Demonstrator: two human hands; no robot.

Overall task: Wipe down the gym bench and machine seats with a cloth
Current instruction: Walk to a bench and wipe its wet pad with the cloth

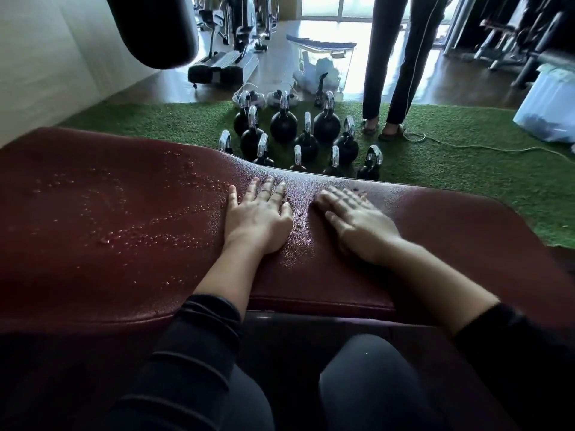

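The dark red padded bench [435, 244] stretches across in front of me, my worktop here, and its vinyl is wet: beads of water [140, 225] stand thick over its left half. My left hand [258, 216] lies flat on the pad near the middle, fingers straight and spread, palm down. My right hand [354, 222] rests just beside it, also flat with straight fingers, though it is blurred. The two hands are apart and hold nothing; I see no cloth under either. Small dark crumbs [300, 217] sit on the pad between them. My black sleeves and knees show at the near edge. Past the far edge, black kettlebells [325, 126] stand on green turf [466, 169]. Beside them are a person's legs [401, 57], with a clear plastic bin [323, 63] behind.
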